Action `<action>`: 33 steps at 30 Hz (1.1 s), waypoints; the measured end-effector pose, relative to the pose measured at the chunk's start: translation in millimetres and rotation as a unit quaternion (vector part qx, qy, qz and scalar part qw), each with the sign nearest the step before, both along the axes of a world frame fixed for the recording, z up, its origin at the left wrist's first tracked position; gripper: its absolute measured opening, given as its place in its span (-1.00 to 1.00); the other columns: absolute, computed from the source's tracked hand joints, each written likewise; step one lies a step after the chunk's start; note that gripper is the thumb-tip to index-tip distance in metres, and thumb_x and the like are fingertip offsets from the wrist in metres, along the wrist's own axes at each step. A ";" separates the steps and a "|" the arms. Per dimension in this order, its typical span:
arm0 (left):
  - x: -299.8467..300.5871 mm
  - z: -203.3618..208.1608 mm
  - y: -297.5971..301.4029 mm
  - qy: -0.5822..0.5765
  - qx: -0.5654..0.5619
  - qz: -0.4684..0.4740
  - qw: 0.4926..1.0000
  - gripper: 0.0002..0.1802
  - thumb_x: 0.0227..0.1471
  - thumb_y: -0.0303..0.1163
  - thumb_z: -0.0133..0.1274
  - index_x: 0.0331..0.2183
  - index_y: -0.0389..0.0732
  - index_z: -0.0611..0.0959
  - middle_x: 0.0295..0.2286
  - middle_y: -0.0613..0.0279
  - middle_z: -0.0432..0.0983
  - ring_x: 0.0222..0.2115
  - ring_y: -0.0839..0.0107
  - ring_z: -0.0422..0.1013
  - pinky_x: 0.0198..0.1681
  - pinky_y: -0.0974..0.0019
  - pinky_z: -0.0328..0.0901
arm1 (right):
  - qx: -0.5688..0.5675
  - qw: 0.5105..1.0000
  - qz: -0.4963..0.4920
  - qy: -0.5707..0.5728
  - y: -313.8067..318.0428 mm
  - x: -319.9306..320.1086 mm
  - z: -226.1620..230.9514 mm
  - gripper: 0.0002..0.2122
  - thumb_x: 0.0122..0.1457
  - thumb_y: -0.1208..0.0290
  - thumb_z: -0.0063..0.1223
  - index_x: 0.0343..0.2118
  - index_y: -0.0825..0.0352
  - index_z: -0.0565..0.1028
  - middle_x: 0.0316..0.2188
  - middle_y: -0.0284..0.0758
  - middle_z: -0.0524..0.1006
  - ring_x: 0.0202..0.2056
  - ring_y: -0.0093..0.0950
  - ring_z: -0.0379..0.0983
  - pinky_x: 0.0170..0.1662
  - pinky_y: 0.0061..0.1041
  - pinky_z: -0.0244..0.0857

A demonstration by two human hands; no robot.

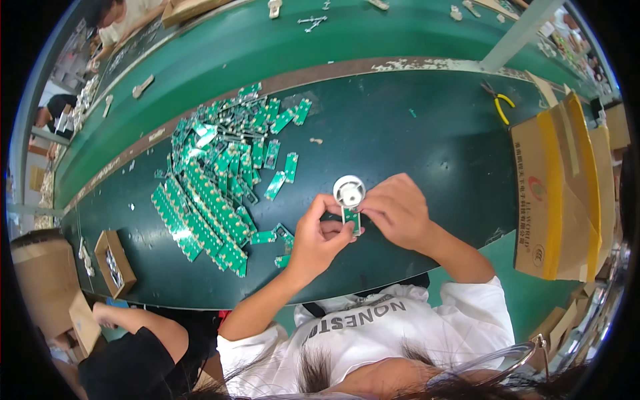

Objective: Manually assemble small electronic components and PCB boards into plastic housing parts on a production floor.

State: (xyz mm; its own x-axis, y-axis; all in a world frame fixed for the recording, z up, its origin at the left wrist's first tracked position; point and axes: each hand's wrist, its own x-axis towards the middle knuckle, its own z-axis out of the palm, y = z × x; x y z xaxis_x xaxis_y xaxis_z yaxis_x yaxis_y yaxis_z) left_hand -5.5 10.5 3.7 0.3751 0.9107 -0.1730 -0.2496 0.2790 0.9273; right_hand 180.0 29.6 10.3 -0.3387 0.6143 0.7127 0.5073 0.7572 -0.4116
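Note:
Over the dark green worktable (427, 147), both my hands meet at a white plastic part (349, 191) with a round ring head and a short handle. A small green circuit board (351, 216) lies in its handle. My left hand (319, 230) is closed around the handle, its thumb pressing at the board's lower end. With fingertips pinched near the underside of the ring, my right hand (399, 210) touches the part from the right; anything tiny between those fingers is hidden. Left of my hands lies a big heap of green circuit boards (230, 167), some still joined in panels.
Yellow-handled pliers (500, 103) lie at the far right, near a large cardboard box (557, 190). A small open carton (115, 263) stands at the left. Beyond the table runs a green conveyor belt (280, 50) with white parts on it. A co-worker's arm (143, 320) is at lower left.

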 end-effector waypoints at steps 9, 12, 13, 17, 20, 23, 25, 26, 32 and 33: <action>0.8 -8.5 -6.5 0.033 0.030 0.004 0.999 -0.69 -0.05 -0.74 -0.02 -0.26 -0.31 0.28 -0.28 0.17 0.32 -0.36 0.41 0.51 -0.34 0.42 0.48 | 0.065 0.998 0.013 -0.004 -16.8 -17.3 -4.8 -0.74 -0.35 0.58 0.23 -0.47 0.36 0.51 -0.49 -0.35 0.48 -0.51 -0.46 0.38 -0.45 -0.51 0.21; 1.7 -6.7 -3.7 -0.051 -0.004 0.005 0.999 -0.66 -0.05 -0.74 -0.02 -0.24 -0.28 0.25 -0.27 0.18 0.30 -0.30 0.40 0.49 -0.33 0.38 0.50 | 0.025 0.998 0.042 0.039 -14.6 -16.3 -4.0 -0.73 -0.34 0.60 0.27 -0.45 0.32 0.55 -0.46 -0.35 0.43 -0.47 -0.45 0.36 -0.42 -0.52 0.22; 2.6 -5.1 -3.7 -0.051 -0.002 0.008 0.999 -0.66 -0.05 -0.74 -0.02 -0.24 -0.28 0.25 -0.27 0.18 0.30 -0.30 0.40 0.49 -0.33 0.38 0.50 | -0.007 0.997 0.047 0.057 -13.0 -13.6 -3.4 -0.73 -0.33 0.60 0.28 -0.43 0.30 0.57 -0.44 -0.36 0.40 -0.45 -0.44 0.34 -0.41 -0.53 0.22; 6.5 7.6 -7.7 -0.058 -0.005 0.015 0.998 -0.57 -0.01 -0.72 -0.05 -0.14 -0.20 0.20 -0.20 0.17 0.31 -0.26 0.39 0.48 -0.29 0.37 0.50 | -0.187 0.961 0.093 0.182 -10.8 -12.8 -6.0 -0.84 -0.13 0.62 0.25 -0.42 0.27 0.63 -0.23 -0.30 0.33 -0.34 -0.47 0.38 -0.31 -0.56 0.32; 0.1 1.3 -3.5 -0.068 -0.017 0.010 0.998 -0.42 0.00 -0.73 -0.09 0.01 -0.13 0.11 -0.14 0.15 0.31 -0.27 0.37 0.49 -0.29 0.37 0.49 | -0.333 0.904 0.116 0.242 -11.5 -15.8 -6.9 -0.85 -0.03 0.64 0.18 -0.37 0.29 0.63 -0.28 -0.29 0.42 -0.36 -0.53 0.46 -0.38 -0.59 0.35; -0.8 -3.9 -2.1 -0.083 -0.007 -0.014 0.996 -0.32 0.03 -0.70 -0.09 0.10 -0.09 0.02 -0.09 0.12 0.25 -0.23 0.31 0.48 -0.26 0.32 0.49 | -0.401 0.887 0.076 0.215 -16.3 -14.9 -0.5 -0.84 -0.02 0.68 0.13 -0.36 0.33 0.61 -0.39 -0.30 0.53 -0.35 -0.54 0.47 -0.32 -0.62 0.35; -0.9 -5.9 0.4 -0.141 -0.028 -0.052 0.988 -0.24 0.05 -0.66 -0.06 0.19 -0.13 -0.05 0.11 0.12 -0.02 -0.17 0.20 0.47 -0.25 0.31 0.47 | -0.385 0.878 0.078 0.273 -3.1 -10.1 0.2 -0.85 -0.01 0.70 0.11 -0.36 0.39 0.60 -0.36 -0.29 0.54 -0.37 -0.53 0.48 -0.29 -0.62 0.35; -3.7 -1.8 1.2 -0.114 0.007 -0.036 0.993 -0.22 0.06 -0.65 -0.05 0.20 -0.14 -0.06 0.14 0.14 -0.13 -0.15 0.18 0.46 -0.26 0.33 0.47 | -0.360 0.903 0.057 0.230 17.6 -2.8 3.2 -0.92 0.01 0.68 0.10 -0.41 0.44 0.58 -0.38 -0.26 0.55 -0.36 -0.57 0.47 -0.27 -0.60 0.36; -13.5 3.7 5.7 0.231 0.272 -0.027 0.934 -0.67 0.03 -0.57 -0.03 -0.10 -0.21 0.48 -0.21 0.13 0.43 -0.37 0.29 0.52 -0.40 0.38 0.41 | -0.368 0.871 -0.208 0.250 273.2 77.1 -18.7 -0.91 0.05 0.45 0.12 -0.44 0.34 0.59 -0.54 -0.34 0.55 -0.50 -0.62 0.47 -0.51 -0.58 0.37; -14.4 1.1 8.4 0.244 0.310 -0.016 0.919 -0.74 0.01 -0.56 -0.02 -0.18 -0.20 0.55 -0.35 0.15 0.51 -0.43 0.28 0.51 -0.42 0.36 0.40 | -0.312 0.898 -0.285 0.126 310.9 90.8 -22.0 -0.88 0.07 0.39 0.09 -0.46 0.29 0.60 -0.56 -0.26 0.57 -0.48 -0.49 0.53 -0.45 -0.47 0.41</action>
State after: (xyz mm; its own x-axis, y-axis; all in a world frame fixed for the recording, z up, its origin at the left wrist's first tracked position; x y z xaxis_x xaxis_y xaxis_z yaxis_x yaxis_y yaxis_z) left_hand -19.9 18.9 4.8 0.4182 0.8811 0.2210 0.2381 -0.3411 0.9094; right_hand 270.7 340.5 -11.7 0.2814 0.9426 0.1799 0.5708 -0.0137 -0.8210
